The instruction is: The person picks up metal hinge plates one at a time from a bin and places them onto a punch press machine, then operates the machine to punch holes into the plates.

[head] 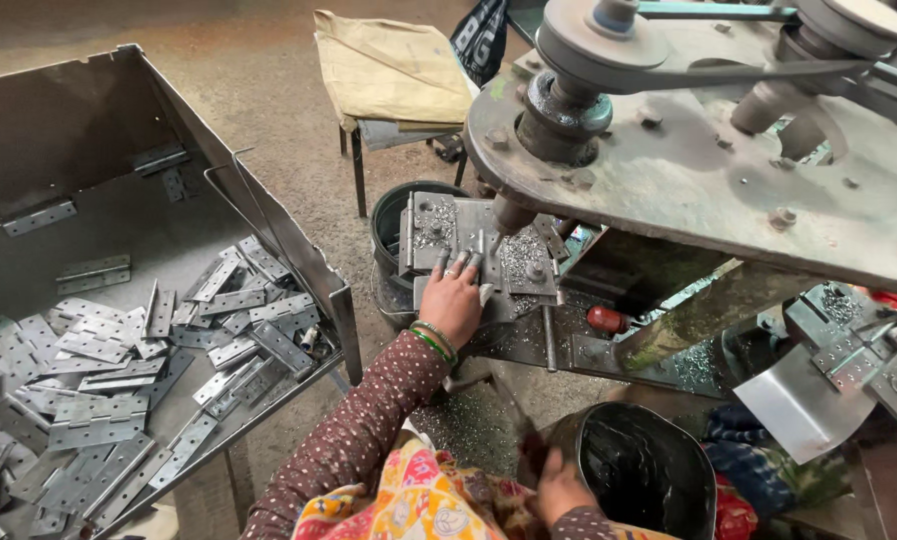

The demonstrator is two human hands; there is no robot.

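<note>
My left hand (454,298) lies with fingers spread on a flat metal hinge (497,297), holding it down on the drill press jig plate (431,226). The drill spindle (515,214) hangs just above and to the right of my fingertips, and metal shavings cover the plate. My right hand (561,490) is low in the view, blurred, at the left rim of a black bucket (659,425). I cannot tell whether it holds anything. Green bangles and a dotted brown sleeve cover my left wrist and arm.
A large sheet-metal tray (269,215) on the left holds several silver hinges (119,380). A dark bucket (387,215) stands behind the jig. The press's head and belt pulley (599,40) overhang on the right. A stool with tan cloth (389,65) stands beyond.
</note>
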